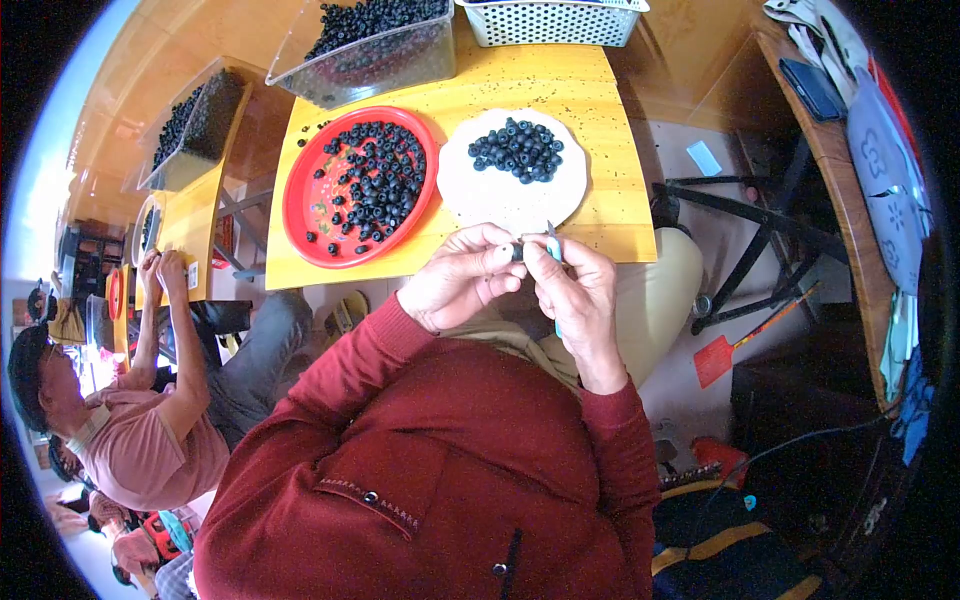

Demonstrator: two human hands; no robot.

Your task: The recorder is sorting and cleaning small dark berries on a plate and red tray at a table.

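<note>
1. Head view shows the left hand (462, 275) pinching one small dark berry (517, 251) between thumb and fingertips, held just above the near edge of the yellow table (610, 215).
2. The right hand (580, 295) is clenched around a small tool with a pale green handle (553, 247), its tip touching the berry; both sets of fingers are closed on what they hold.
3. To do this step well, I judge the berry should be held lightly, since firm pressure would likely crush it, and the tool tip should enter at one end only.
4. Keeping both hands braced against each other, as they look now, should steady the tip; the exact contact point is too small to tell.
5. Just beyond the hands lies a white round plate (500, 200) with a heap of dark berries at its far side; working over the table would let anything dropped land near it.
6. Left of it, touching or nearly so, sits a red plate (300, 200) with scattered berries and a few green bits.
7. A clear tub of berries (400, 60) and a white perforated basket (550, 22) stand at the table's far edge.
8. A co-worker in a pink shirt (150, 440) sits to the left at another table.
</note>
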